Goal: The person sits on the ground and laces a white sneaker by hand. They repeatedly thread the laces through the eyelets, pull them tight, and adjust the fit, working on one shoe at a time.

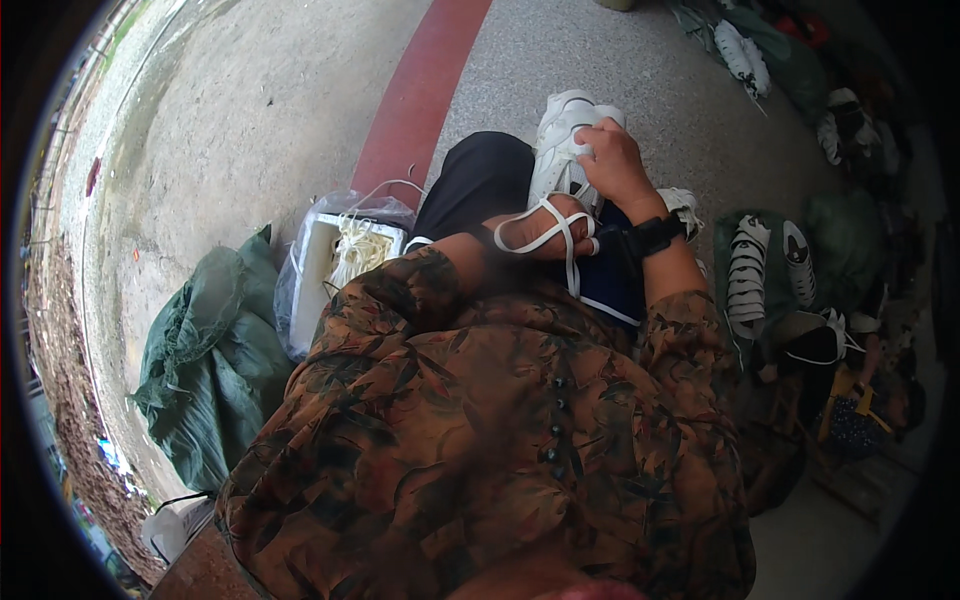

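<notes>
A white sneaker (560, 135) rests across my lap, toe pointing away from me. My right hand (614, 168), with a dark band on its wrist, is closed in a pinch against the right side of the sneaker's upper. Whatever lies between those fingertips is hidden. At the near end of the shoe, my left hand (550, 230) is closed with its fingers curled. A flat white shoelace (545, 238) loops and crosses over it, one length hanging toward my lap.
At my left, a white box (318, 262) in clear plastic holds bundled white laces (358, 250). A green sack (215, 350) lies nearer me. Several shoes, including a white strapped one (747, 275), lie on dark green cloth at right. A red stripe (410, 100) crosses the floor.
</notes>
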Demonstrator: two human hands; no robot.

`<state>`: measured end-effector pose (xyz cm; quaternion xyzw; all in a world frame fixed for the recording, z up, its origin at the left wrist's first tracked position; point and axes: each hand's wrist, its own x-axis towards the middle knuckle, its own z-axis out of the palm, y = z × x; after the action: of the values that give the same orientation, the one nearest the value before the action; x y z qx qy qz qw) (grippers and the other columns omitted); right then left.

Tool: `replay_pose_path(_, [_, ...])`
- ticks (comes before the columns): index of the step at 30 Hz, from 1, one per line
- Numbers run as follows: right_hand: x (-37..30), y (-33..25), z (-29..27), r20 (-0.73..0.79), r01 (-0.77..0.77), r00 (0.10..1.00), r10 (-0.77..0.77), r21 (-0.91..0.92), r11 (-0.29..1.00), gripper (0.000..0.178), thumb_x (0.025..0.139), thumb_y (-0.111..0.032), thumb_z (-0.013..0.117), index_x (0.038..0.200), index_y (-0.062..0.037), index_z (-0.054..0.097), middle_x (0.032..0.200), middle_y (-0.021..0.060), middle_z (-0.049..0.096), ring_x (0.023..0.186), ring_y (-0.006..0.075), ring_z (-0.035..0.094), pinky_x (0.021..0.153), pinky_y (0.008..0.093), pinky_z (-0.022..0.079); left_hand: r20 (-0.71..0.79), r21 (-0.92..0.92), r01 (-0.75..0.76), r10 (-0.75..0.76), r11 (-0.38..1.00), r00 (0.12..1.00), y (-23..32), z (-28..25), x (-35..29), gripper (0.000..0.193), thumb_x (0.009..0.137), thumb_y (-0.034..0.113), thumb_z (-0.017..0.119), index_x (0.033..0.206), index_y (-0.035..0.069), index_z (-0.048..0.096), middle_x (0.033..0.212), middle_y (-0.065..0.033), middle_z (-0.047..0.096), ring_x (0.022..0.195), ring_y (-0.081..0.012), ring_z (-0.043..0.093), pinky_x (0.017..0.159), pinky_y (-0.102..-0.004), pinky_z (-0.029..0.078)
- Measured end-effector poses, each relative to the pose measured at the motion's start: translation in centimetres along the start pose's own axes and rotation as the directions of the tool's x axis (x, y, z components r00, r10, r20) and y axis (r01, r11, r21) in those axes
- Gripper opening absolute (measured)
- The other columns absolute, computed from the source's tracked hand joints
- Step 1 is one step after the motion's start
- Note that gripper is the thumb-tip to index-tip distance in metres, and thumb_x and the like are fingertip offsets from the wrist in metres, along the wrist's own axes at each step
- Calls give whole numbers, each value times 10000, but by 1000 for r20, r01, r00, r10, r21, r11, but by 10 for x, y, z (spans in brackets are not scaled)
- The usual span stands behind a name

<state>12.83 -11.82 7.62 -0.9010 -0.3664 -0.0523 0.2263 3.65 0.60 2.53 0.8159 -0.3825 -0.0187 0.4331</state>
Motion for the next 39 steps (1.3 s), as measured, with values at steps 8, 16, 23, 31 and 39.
replay_pose_path(8, [-3,1,16,65,232,973,-223,-185,955,45,693,-21,557,724,-25,589,786,178,535,774,356,555,673,447,446,112,164,15,-34,986,993,10,-5,-3,227,743,216,634,662,9,591,667,-159,586,657,-324,582,611,-394,468])
replay_pose_path(16, [0,16,26,-19,-41,999,43,94,995,98,700,-37,529,764,-50,602,755,192,573,748,391,566,661,460,458,85,117,-27,17,993,996,-2,2,-2,249,758,208,625,624,3,579,617,-169,562,593,-340,559,559,-412,448])
replay_pose_path(23, [6,-7,13,147,44,989,-23,-143,989,133,703,-33,526,811,-56,600,790,193,579,787,392,571,691,462,460,10,64,-48,47,997,999,-2,2,-6,240,749,181,626,597,13,548,583,-155,549,557,-323,552,518,-381,434])
replay_pose_path(31, [12,14,20,204,-81,977,68,56,995,57,706,-92,565,736,-61,602,786,193,605,744,384,586,662,462,452,1,90,-44,44,995,999,-1,0,-3,337,791,306,590,597,30,587,561,-170,550,540,-345,565,519,-403,463])
replay_pose_path(39, [12,12,15,275,-100,958,77,71,992,89,666,-103,618,729,-46,595,758,189,588,755,362,583,661,422,448,36,16,-28,27,999,999,-1,-1,-4,306,830,251,604,678,-14,597,613,-200,557,590,-377,552,543,-422,442])
